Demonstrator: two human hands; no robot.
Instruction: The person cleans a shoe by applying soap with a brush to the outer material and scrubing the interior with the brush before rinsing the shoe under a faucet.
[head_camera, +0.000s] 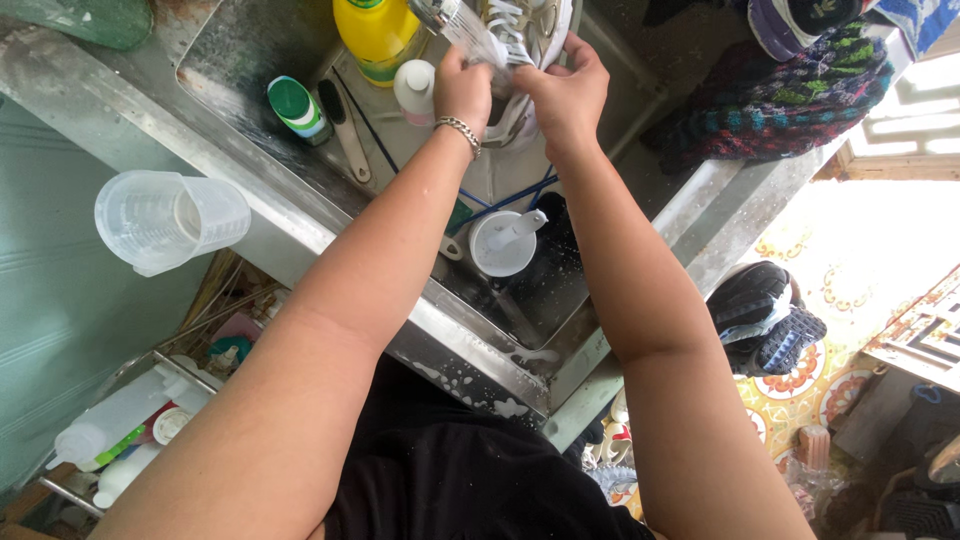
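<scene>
Both forearms fill the near part of the view and run up toward 12 o'clock, where the two hands meet on a white sneaker (527, 30) held over the steel sink (250, 50). The shoe is at the very top edge, its laced part pointing away from the person, so its long axis goes roughly from 6 to 12 o'clock. The left hand (462, 88), with a metal chain bracelet (460, 130) on the wrist, closes its fingers around the shoe from the 9 o'clock side; the right hand (565, 88) grips it from the 3 o'clock side, fingers curled over the edge. Both hands touch the shoe, so neither one is nearer. A stream of water (470, 35) falls on it from a tap head (435, 10) at about 11 o'clock.

Just beside the left hand stands a small white bottle (414, 90), then a yellow bottle (378, 38) and a green-capped tube (297, 108). Below the hands, at 6 o'clock, a white scoop (503, 243) lies in the basin. A clear measuring jug (165, 220) sits on the rim at 9 o'clock (well apart from the work).
</scene>
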